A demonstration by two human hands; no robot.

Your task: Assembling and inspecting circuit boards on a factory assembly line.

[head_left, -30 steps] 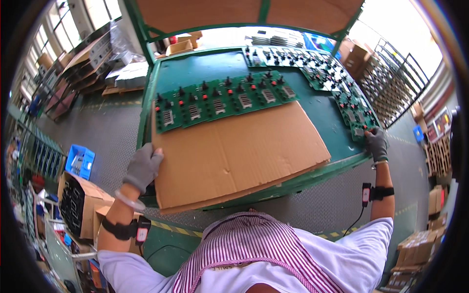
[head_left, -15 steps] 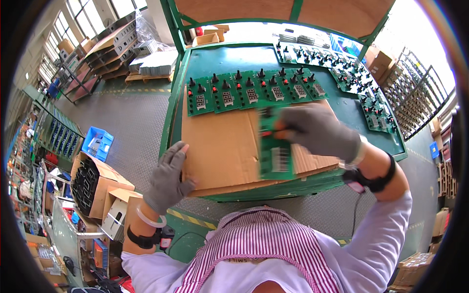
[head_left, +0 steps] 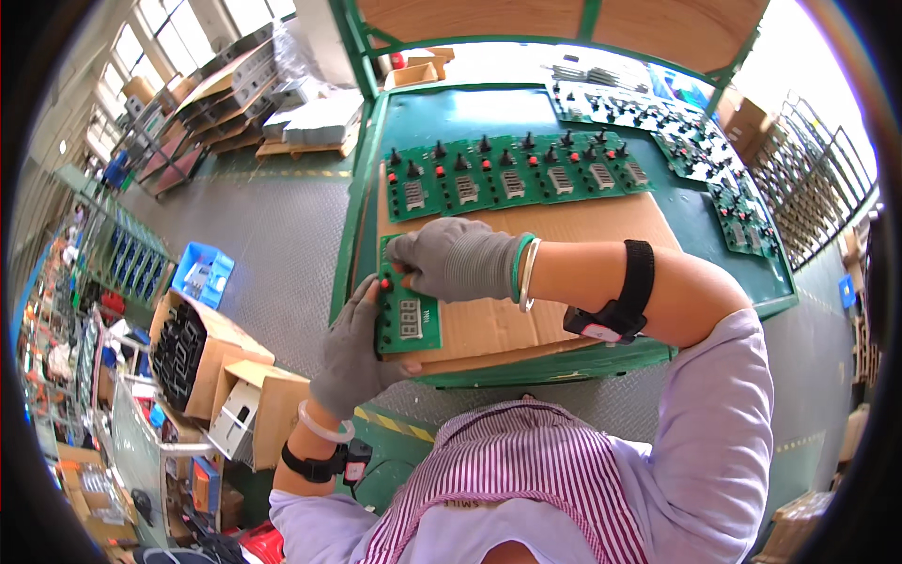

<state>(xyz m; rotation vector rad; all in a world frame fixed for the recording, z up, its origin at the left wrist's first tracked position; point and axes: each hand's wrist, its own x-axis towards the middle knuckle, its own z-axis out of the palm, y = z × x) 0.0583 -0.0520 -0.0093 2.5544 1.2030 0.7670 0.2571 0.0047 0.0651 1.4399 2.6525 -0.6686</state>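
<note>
Circuit board [head_left: 406, 315], green, at near left corner of cardboard sheet [head_left: 573, 226] on green worktop [head_left: 451, 117]. Left hand [head_left: 355, 352] fingers curled round board's left edge, gripping it. Right hand [head_left: 451, 263] fingers bent down onto board's far end. Row of circuit boards [head_left: 517, 174] beyond, along sheet's far edge.

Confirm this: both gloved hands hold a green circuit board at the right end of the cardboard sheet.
Not quite. The head view shows the left hand and right hand holding the green circuit board at the left end of the cardboard sheet, not the right.
</note>
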